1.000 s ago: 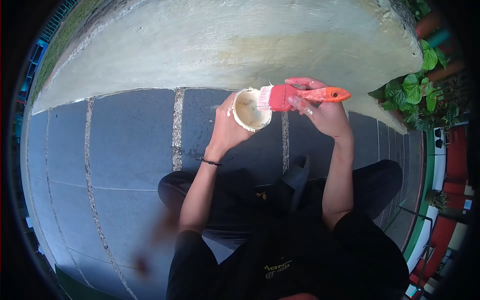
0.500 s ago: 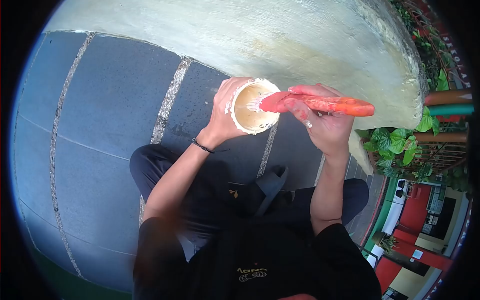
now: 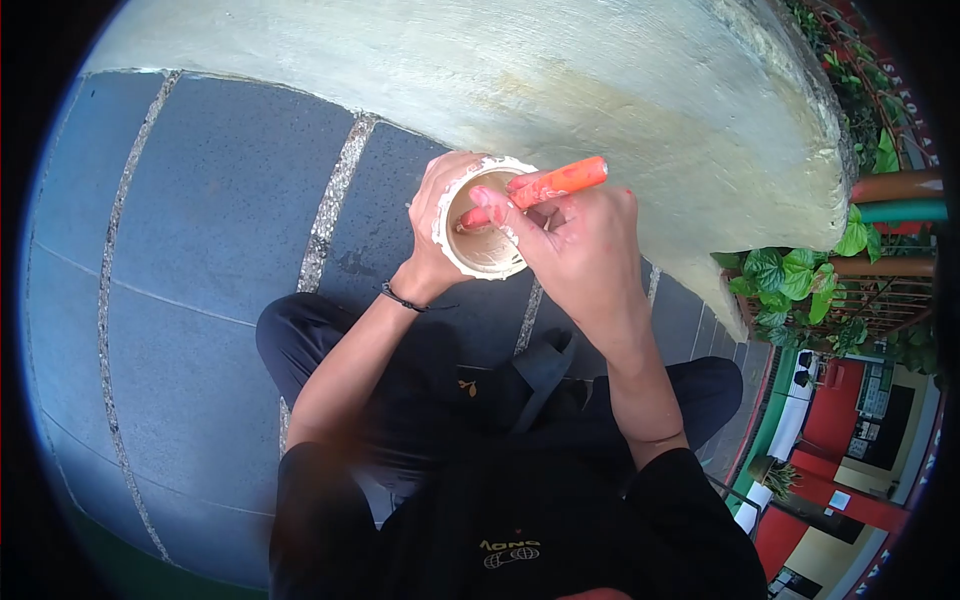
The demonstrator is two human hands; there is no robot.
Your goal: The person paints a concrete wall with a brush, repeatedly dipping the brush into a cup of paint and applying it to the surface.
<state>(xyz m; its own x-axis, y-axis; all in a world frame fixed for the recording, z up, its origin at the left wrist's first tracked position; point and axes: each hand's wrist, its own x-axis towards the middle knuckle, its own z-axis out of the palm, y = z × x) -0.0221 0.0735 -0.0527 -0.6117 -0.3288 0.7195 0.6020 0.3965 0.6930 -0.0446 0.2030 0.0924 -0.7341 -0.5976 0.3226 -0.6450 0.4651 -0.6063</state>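
Slanting, the brush (image 3: 568,179) shows orange; the cup (image 3: 490,252) looks pale-crusted.

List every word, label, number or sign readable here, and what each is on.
"SEKOLA", on the red band at the right edge; ending unclear.
Shirt: gold letters, too unclear to read.
Lower-right white letters: blurred, cut off.
Wall papers: too small.
Cup and brush: no readable text.

Both bare forearms (image 3: 348,355) reach forward and slant in toward each other. The left hand (image 3: 428,235) curves in a firm hold, the back of it facing outward. The right hand (image 3: 583,250) works close beside it in a pinching grip, its thumb (image 3: 500,212) extended toward the left and smeared with pink and white.
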